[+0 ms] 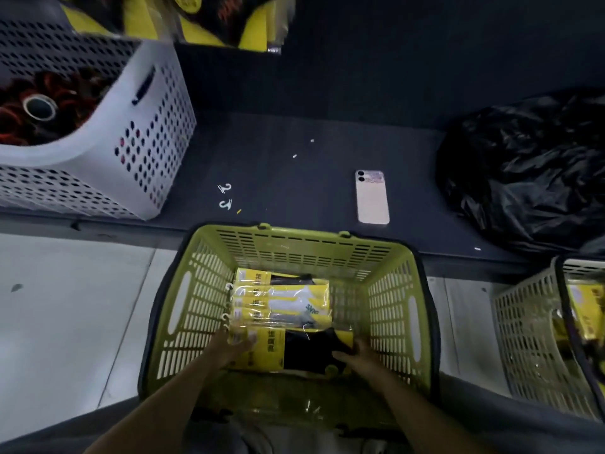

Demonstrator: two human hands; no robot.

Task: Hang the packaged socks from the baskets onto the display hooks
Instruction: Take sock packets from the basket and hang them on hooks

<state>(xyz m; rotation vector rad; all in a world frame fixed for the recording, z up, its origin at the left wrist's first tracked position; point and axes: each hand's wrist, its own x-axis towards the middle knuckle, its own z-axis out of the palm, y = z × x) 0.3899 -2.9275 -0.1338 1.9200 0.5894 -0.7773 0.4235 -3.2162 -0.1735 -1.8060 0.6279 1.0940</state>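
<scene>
The left hand (234, 350) lies on the yellow header end of the nearest sock pack (304, 353). Its fingers are laid over the card; whether they wrap the edge cannot be told. The right hand (358, 355) grips the opposite, dark end of the same pack, thumb on top and fingers curled round the edge.

The pack lies flat at the near end of the green basket (396, 309). It touches a row of further packs (281, 303) that overlap one another toward the far wall of the basket.

Handling judgement:
- Weight: light; one hand should carry it.
- Stiffness: the card header is likely stiff; the sock body is soft and will sag if held by one end.
- Surface: the clear film is glossy and probably slippery, so a pinch across the card is preferable to a grip on the film alone.
- Hold point: the header end, just beside the white hanger hooks (226, 317) that project from the left edges of the packs, leaving each hook free for the display.

Beyond the basket, a phone (372, 196) and two loose hooks (225, 195) lie on the dark shelf (294, 178).
</scene>
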